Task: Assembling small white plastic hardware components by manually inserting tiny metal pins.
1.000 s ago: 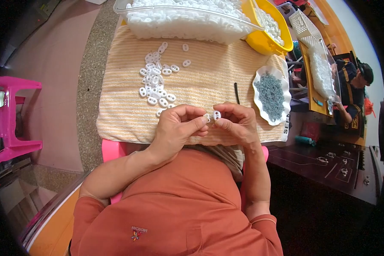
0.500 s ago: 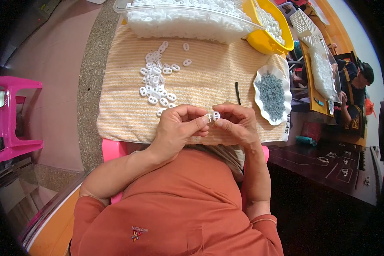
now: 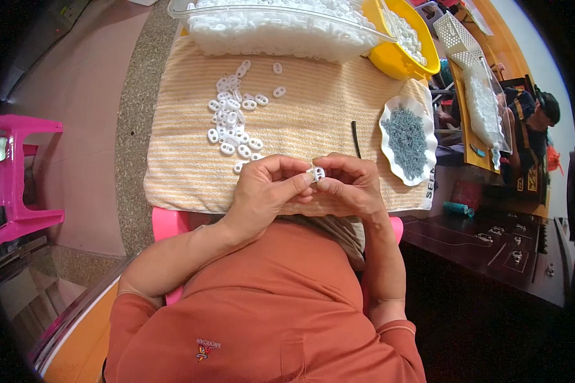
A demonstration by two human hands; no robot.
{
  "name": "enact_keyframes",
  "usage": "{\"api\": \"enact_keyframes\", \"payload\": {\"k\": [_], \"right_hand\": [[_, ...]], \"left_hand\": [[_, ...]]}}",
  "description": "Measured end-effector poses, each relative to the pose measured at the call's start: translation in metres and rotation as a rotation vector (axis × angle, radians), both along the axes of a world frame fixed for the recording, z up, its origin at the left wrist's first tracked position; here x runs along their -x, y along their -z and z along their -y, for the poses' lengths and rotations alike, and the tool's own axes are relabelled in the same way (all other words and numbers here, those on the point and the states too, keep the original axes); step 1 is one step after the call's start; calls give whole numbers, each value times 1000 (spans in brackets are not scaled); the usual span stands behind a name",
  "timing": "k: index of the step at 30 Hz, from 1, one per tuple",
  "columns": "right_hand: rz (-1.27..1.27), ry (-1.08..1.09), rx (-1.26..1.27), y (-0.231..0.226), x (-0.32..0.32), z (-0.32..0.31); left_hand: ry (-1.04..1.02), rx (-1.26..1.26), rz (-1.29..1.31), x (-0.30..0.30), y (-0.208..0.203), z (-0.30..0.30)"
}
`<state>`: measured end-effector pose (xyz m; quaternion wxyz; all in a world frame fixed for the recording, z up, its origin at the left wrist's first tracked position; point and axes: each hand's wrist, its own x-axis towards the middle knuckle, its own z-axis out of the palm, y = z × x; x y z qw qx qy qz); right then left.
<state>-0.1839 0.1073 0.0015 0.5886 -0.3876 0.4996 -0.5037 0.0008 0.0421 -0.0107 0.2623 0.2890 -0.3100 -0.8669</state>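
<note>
In front of my belly, over the near edge of a striped towel (image 3: 191, 185), my two hands meet. A white oval plastic piece with two holes (image 3: 319, 173) is pinched between thumb and forefinger of my right hand (image 3: 352, 185). My left hand (image 3: 268, 185) pinches a small pale piece (image 3: 311, 172) against its left side; the fingertips mostly hide that piece. More white two-hole pieces (image 3: 227, 118) lie in a loose pile beyond my left hand. To the right, a white scalloped dish (image 3: 386, 137) holds a heap of tiny grey bits, too small to name.
At the towel's far edge stand a clear bin (image 3: 281, 38) full of white pieces and a yellow basin (image 3: 390, 67). A short black strip (image 3: 355, 139) lies near the dish. One pink stool (image 3: 19, 175) is at left. Another person (image 3: 533, 118) sits at far right beside a tray.
My right hand has moved slightly left, bringing the white two-hole piece up against the small pale piece in my left hand. A gap showed between them before.
</note>
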Motion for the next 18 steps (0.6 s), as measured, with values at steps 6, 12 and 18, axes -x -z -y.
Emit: {"api": "enact_keyframes", "payload": {"k": [6, 12, 18], "right_hand": [[87, 14, -31, 0, -2, -1], [108, 20, -41, -2, -3, -2], [172, 35, -12, -4, -6, -3]], "left_hand": [[9, 1, -5, 1, 2, 0], [14, -39, 2, 1, 0, 0], [20, -54, -11, 1, 1, 0]]}}
